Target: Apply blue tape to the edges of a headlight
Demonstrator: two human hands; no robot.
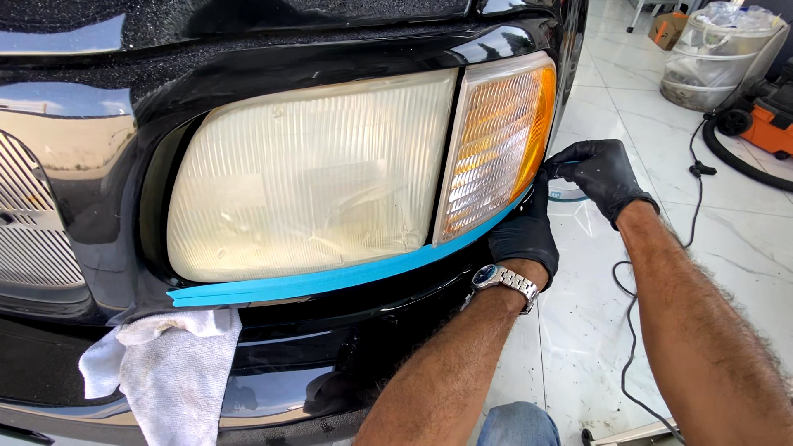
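A yellowed, cloudy headlight (310, 177) sits in a black car front, with an amber and clear corner lamp (496, 144) to its right. A strip of blue masking tape (330, 279) runs along the bottom edge of both lenses. My left hand (524, 235), in a black glove and with a metal watch on the wrist, presses the tape's right end below the corner lamp. My right hand (599, 173), also black-gloved, grips a roll of blue tape (566, 194) just right of the corner lamp.
A white towel (169, 372) hangs over the black bumper (330, 347) at lower left. The chrome grille (33, 215) is at far left. On the white tiled floor lie a black cable (632, 330), an orange shop vacuum (764, 120) and a clear bin (710, 58).
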